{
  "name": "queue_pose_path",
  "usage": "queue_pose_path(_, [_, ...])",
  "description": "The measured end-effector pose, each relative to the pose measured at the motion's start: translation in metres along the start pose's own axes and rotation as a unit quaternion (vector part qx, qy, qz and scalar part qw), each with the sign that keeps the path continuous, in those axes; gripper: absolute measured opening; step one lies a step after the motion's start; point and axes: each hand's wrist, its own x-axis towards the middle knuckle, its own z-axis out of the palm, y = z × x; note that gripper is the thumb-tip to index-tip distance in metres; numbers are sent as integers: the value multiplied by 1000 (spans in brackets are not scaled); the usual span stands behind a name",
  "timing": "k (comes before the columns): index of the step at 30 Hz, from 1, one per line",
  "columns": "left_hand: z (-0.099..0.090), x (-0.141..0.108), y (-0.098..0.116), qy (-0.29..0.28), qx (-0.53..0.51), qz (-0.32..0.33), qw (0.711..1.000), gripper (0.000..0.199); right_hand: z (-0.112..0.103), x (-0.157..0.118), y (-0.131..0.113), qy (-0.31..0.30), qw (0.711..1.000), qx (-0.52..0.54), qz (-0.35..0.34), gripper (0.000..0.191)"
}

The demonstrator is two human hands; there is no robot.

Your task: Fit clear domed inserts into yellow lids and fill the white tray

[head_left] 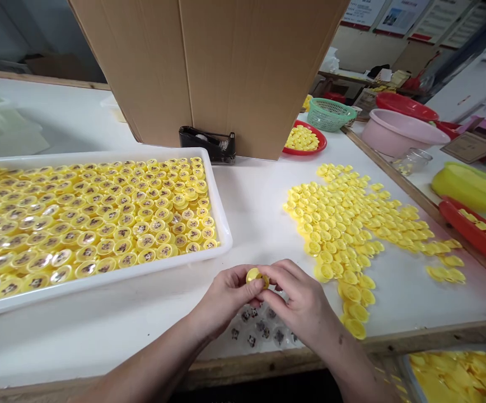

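Near the front edge of the white table, both my hands meet around one small round yellow plastic piece (253, 275). My left hand (230, 291) pinches it from the left, thumb on its front. From the right, the fingertips of my right hand (295, 291) close on its edge; what lies between them is partly hidden. Beneath my hands are clear round discs with small dark printed figures (251, 339), partly covered by my hands. A white tray (222, 224) at left holds many yellow round pieces with printed pictures. Loose plain yellow pieces (331, 224) are spread at right.
A tall cardboard box (226, 67) stands at the back, with a black tape dispenser (207, 146) before it. Behind at right are a red plate (321, 144) of yellow pieces, a green basket (331, 115) and a pink basin (402, 134). A wooden strip (394, 173) edges the right side.
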Motion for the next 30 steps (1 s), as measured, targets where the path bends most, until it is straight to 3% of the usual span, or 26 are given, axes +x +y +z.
queue_pose_path(5, [0,-3,-2,26,101,24,994,30,3,-10,13,34,993,79,79,28])
queue_pose_path(10, [5,-7,-6,3,156,43,987,29,6,-19,21,-11,966,212,148,18])
queue_pose_path(13, [9,-13,9,2,173,42,984,28,5,-26,29,1,956,241,171,21])
queue_pose_path(15, [4,-19,32,31,230,82,969,28,4,-31,40,30,953,234,188,24])
queue_pose_path(17, [-11,-24,62,82,314,123,938,29,4,-37,54,57,950,226,207,27])
queue_pose_path(19, [-36,-25,94,143,412,120,892,34,7,-40,66,71,943,230,229,29])
queue_pose_path(22, [-83,-15,135,237,591,78,767,44,14,-41,77,91,929,248,259,33])
queue_pose_path(24, [-109,-1,152,231,667,44,707,41,18,-41,81,100,923,258,267,34])
queue_pose_path(27, [-132,21,161,186,707,10,682,35,21,-41,84,103,921,266,266,37])
queue_pose_path(30, [-136,35,159,156,727,-9,669,32,22,-43,86,101,922,269,261,38])
